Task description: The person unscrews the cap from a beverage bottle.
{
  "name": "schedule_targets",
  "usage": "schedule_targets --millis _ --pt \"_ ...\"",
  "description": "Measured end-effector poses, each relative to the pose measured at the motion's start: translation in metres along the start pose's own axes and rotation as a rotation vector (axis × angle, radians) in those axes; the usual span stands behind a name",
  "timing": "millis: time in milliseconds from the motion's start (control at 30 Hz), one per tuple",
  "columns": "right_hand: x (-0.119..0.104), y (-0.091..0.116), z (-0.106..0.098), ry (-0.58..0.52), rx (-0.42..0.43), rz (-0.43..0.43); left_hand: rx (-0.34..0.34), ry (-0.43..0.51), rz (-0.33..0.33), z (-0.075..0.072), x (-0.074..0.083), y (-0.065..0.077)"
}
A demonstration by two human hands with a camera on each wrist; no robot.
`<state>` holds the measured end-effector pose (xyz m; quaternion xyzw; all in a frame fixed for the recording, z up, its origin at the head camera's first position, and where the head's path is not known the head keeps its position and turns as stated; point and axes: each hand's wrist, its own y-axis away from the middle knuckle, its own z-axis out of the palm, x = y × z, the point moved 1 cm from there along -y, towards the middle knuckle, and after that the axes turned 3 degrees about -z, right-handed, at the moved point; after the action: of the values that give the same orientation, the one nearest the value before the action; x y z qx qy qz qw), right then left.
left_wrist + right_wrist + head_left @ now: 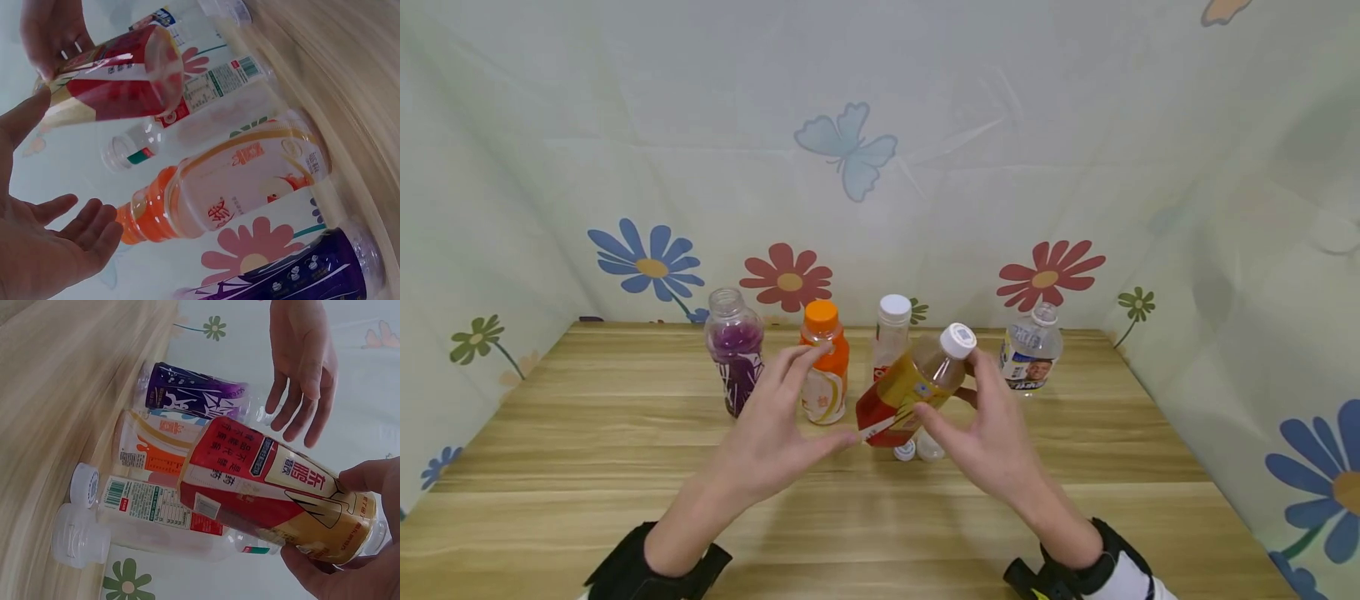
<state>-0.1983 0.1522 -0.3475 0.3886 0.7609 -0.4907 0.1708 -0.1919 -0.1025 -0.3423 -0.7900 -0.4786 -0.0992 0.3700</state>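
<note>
We've got the right hand [992, 429] gripping a tilted bottle [912, 388] above the worktop [850, 533], left hand [775, 423] spread wide at nine o'clock, and one slipping grip could drop it on the white cap [905, 451] at six!

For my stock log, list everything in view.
Held bottle: one, red and yellow, centre
Purple bottle: one, purple, left
Orange bottle: one, orange, left of centre
White-capped bottle: one, clear, behind held bottle
Blue-labelled bottle: one, clear, right
Loose cap: one, white, centre
Cap-like piece: one, translucent, beside cap
Table: one, brown, beneath
Backdrop: one, pale floral, behind
Wrist straps: two, black, wrists
Left hand: one, near orange bottle
Right hand: one, gripping held bottle
</note>
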Motion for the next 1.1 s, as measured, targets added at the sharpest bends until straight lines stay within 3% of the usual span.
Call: schedule_targets --millis 233,500,700,1100 --pt "-0.004 -0.001 0.005 -0.081 -0.045 -0.026 -0.059 0.011 0.04 0.009 -0.001 0.001" --pt "-0.002 -0.001 0.01 -0.155 -0.052 -0.052 -0.131 -0.02 0.008 0.02 -0.002 0.003" --pt "0.0 0.001 0.012 -0.171 -0.062 -0.016 -0.184 -0.031 -0.012 0.027 -0.003 0.003" --pt "-0.001 0.003 0.017 -0.223 -0.066 0.031 -0.183 0.0 0.024 0.034 -0.008 0.0"
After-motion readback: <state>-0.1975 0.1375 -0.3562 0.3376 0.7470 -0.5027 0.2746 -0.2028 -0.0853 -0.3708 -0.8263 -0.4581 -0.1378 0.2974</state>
